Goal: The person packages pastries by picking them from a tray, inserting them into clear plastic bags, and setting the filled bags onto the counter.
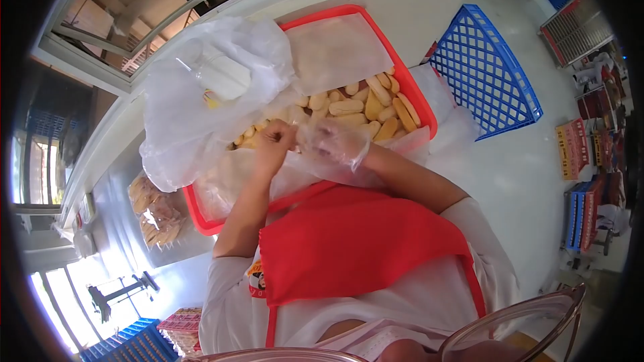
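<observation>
My left hand [274,142] is bare, its fingers curled closed near the middle of the red tray [417,94]. What it pinches, if anything, is too small to make out. Right beside it, my right hand [335,146] is covered by a loose clear plastic glove, and its fingers are blurred behind the film. Both hands are above finger-shaped biscuits [347,107] lying in the tray. Translucent sheets [339,50] cover the tray's far part and its near side. A crumpled clear plastic bag [174,107] lies over the tray's left part, with a white item [227,77] on it.
A blue plastic crate [486,74] stands at the right of the tray. Bagged brown food [155,211] lies on the metal surface at the left. A window [134,20] is behind the tray. Stacked crates [131,345] are at the lower left, and racks [583,33] at the far right.
</observation>
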The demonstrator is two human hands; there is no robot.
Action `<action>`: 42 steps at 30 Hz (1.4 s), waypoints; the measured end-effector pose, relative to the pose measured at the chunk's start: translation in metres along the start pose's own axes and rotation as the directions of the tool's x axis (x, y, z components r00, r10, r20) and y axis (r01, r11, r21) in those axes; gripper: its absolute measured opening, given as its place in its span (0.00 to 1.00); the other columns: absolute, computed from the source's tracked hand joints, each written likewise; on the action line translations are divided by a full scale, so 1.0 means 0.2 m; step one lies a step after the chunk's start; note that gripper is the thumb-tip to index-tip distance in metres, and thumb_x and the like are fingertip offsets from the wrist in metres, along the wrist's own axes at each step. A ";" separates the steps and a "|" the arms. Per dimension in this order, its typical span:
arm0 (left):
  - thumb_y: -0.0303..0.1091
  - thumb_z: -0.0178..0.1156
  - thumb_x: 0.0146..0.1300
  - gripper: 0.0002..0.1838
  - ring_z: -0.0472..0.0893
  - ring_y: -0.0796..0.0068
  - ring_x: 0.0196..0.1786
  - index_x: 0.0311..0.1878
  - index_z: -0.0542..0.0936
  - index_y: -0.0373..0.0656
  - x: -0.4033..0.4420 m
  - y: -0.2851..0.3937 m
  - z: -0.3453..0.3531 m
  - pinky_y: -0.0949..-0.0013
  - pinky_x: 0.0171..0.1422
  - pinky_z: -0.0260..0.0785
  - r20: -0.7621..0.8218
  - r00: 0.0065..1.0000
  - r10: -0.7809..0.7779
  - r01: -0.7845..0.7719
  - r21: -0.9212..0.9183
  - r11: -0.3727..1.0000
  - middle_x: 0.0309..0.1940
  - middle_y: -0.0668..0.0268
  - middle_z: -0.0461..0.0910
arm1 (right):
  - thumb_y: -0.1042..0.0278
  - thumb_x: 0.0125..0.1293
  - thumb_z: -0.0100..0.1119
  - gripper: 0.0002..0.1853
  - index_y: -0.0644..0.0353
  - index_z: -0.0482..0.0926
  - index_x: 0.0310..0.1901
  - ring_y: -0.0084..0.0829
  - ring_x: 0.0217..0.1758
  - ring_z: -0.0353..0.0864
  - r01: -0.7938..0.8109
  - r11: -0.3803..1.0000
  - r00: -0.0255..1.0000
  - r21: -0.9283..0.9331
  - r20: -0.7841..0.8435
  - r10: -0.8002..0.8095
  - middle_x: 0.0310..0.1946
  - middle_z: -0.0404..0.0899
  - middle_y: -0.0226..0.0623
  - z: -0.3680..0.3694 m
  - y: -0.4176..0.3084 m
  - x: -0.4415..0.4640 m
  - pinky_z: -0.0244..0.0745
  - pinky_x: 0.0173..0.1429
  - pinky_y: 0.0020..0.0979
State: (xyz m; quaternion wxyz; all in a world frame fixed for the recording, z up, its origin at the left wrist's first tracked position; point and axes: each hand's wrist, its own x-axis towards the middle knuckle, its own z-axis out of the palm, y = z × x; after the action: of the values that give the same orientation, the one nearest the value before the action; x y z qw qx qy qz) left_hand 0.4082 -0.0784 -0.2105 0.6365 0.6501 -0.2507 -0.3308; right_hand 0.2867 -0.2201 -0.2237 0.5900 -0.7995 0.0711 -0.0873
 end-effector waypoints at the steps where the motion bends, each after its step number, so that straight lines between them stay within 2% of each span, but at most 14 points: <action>1: 0.19 0.54 0.54 0.07 0.70 0.83 0.23 0.24 0.72 0.41 0.02 -0.02 -0.04 0.81 0.25 0.62 -0.020 0.997 0.074 -0.073 0.014 0.997 0.21 0.71 0.68 | 0.59 0.58 0.57 0.14 0.62 0.70 0.30 0.27 0.26 0.71 -0.199 0.968 0.980 0.154 0.028 0.197 0.23 0.69 0.37 -0.05 -0.09 0.00 0.66 0.32 0.28; 2: 0.17 0.53 0.53 0.08 0.69 0.84 0.23 0.24 0.72 0.42 0.03 -0.03 -0.06 0.80 0.25 0.62 -0.043 0.988 0.148 -0.147 0.031 0.989 0.22 0.71 0.67 | 0.59 0.58 0.56 0.13 0.62 0.70 0.32 0.28 0.27 0.71 -0.384 0.874 0.921 0.299 0.055 0.386 0.24 0.70 0.38 -0.10 -0.18 0.00 0.67 0.33 0.28; 5: 0.14 0.50 0.49 0.09 0.67 0.83 0.26 0.23 0.72 0.42 0.05 -0.03 -0.11 0.77 0.27 0.60 -0.059 0.952 0.299 -0.276 0.246 0.929 0.24 0.70 0.65 | 0.63 0.55 0.58 0.10 0.62 0.73 0.31 0.34 0.32 0.75 -0.024 0.993 0.996 -0.116 -0.093 0.013 0.26 0.73 0.38 -0.25 0.06 0.05 0.69 0.35 0.31; 8: 0.13 0.50 0.47 0.09 0.70 0.78 0.31 0.23 0.73 0.40 0.06 0.03 -0.15 0.75 0.32 0.62 -0.001 0.875 0.484 -0.436 0.433 0.789 0.30 0.67 0.67 | 0.62 0.55 0.57 0.11 0.60 0.74 0.35 0.42 0.36 0.76 -0.184 0.608 0.966 -0.772 -0.029 0.255 0.31 0.76 0.43 -0.40 0.00 0.15 0.69 0.40 0.36; 9: 0.13 0.49 0.47 0.10 0.71 0.76 0.32 0.24 0.74 0.39 0.07 0.02 -0.17 0.75 0.32 0.62 -0.020 0.875 0.484 -0.425 0.446 0.788 0.31 0.65 0.68 | 0.62 0.55 0.57 0.11 0.60 0.74 0.35 0.43 0.38 0.76 -0.140 0.584 0.959 -0.800 0.036 0.280 0.32 0.76 0.44 -0.41 0.01 0.17 0.69 0.41 0.37; 11: 0.12 0.48 0.48 0.11 0.72 0.72 0.34 0.25 0.76 0.39 0.08 0.00 -0.21 0.74 0.34 0.64 -0.058 0.874 0.482 -0.402 0.472 0.785 0.32 0.63 0.68 | 0.63 0.54 0.57 0.12 0.61 0.75 0.36 0.45 0.41 0.76 -0.047 0.537 0.929 -0.842 0.161 0.334 0.36 0.77 0.46 -0.42 0.06 0.19 0.69 0.43 0.38; 14: 0.12 0.47 0.49 0.12 0.73 0.70 0.35 0.28 0.79 0.38 0.08 -0.04 -0.23 0.74 0.35 0.64 -0.097 0.822 0.561 -0.417 0.568 0.710 0.34 0.61 0.69 | 0.66 0.52 0.57 0.12 0.60 0.75 0.39 0.45 0.43 0.75 -0.177 0.550 0.906 -0.816 0.083 0.415 0.38 0.77 0.47 -0.42 0.07 0.21 0.68 0.45 0.38; 20: 0.15 0.46 0.53 0.15 0.72 0.71 0.34 0.39 0.80 0.38 0.08 -0.01 -0.22 0.75 0.36 0.63 -0.216 0.908 0.358 -0.221 0.480 0.849 0.37 0.59 0.69 | 0.62 0.54 0.54 0.18 0.59 0.74 0.47 0.45 0.46 0.74 -0.134 0.682 0.967 -0.719 0.057 0.250 0.42 0.76 0.47 -0.45 0.21 0.20 0.67 0.48 0.38; 23: 0.15 0.46 0.53 0.18 0.69 0.74 0.32 0.44 0.79 0.38 0.08 0.00 -0.23 0.76 0.36 0.62 -0.241 0.836 0.492 -0.303 0.546 0.781 0.39 0.60 0.69 | 0.60 0.54 0.53 0.20 0.59 0.73 0.47 0.45 0.47 0.73 -0.225 0.534 0.858 -0.815 0.094 0.504 0.42 0.75 0.47 -0.46 -0.05 0.21 0.67 0.49 0.37; 26: 0.15 0.46 0.53 0.19 0.69 0.75 0.33 0.46 0.78 0.38 0.11 -0.05 -0.28 0.77 0.35 0.61 -0.323 0.770 0.551 -0.363 0.488 0.794 0.41 0.60 0.69 | 0.60 0.53 0.54 0.20 0.60 0.73 0.47 0.45 0.47 0.73 -0.025 0.572 0.989 -0.820 0.062 0.133 0.41 0.75 0.47 -0.49 -0.02 0.14 0.67 0.50 0.36; 29: 0.15 0.45 0.53 0.19 0.71 0.75 0.37 0.46 0.78 0.38 0.07 0.05 -0.24 0.78 0.36 0.62 -0.383 0.802 0.458 -0.266 0.457 0.849 0.44 0.60 0.68 | 0.59 0.52 0.54 0.21 0.60 0.73 0.47 0.44 0.47 0.73 -0.117 0.732 0.933 -0.671 0.178 0.312 0.40 0.75 0.46 -0.48 -0.05 0.12 0.67 0.50 0.36; 35: 0.15 0.45 0.53 0.18 0.70 0.77 0.38 0.45 0.78 0.37 0.10 -0.03 -0.28 0.78 0.36 0.62 -0.296 0.801 0.520 -0.315 0.529 0.788 0.44 0.60 0.70 | 0.61 0.51 0.55 0.22 0.59 0.72 0.49 0.42 0.47 0.74 0.032 0.515 0.858 -0.857 0.287 0.425 0.41 0.75 0.45 -0.39 -0.03 0.12 0.67 0.50 0.36; 38: 0.15 0.45 0.53 0.17 0.71 0.76 0.38 0.43 0.79 0.36 0.08 0.00 -0.27 0.77 0.36 0.63 -0.347 0.817 0.461 -0.266 0.482 0.835 0.45 0.60 0.72 | 0.62 0.51 0.56 0.22 0.58 0.72 0.49 0.43 0.46 0.74 -0.251 0.569 0.795 -0.783 0.169 0.583 0.44 0.74 0.45 -0.38 -0.13 0.12 0.68 0.51 0.35; 42: 0.17 0.45 0.54 0.16 0.66 0.81 0.34 0.44 0.78 0.34 0.09 0.02 -0.27 0.80 0.35 0.61 -0.378 0.736 0.561 -0.318 0.538 0.780 0.43 0.64 0.71 | 0.63 0.50 0.56 0.20 0.56 0.73 0.47 0.42 0.47 0.73 -0.070 0.531 0.895 -0.845 0.182 0.407 0.45 0.74 0.43 -0.40 -0.17 0.14 0.68 0.52 0.35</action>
State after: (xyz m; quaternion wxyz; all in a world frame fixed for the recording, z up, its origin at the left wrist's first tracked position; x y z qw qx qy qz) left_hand 0.4616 -0.0567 -0.2095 0.5772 0.7593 -0.2876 0.0874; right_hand 0.2961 -0.2916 -0.1668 0.1592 -0.9638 0.1053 0.1861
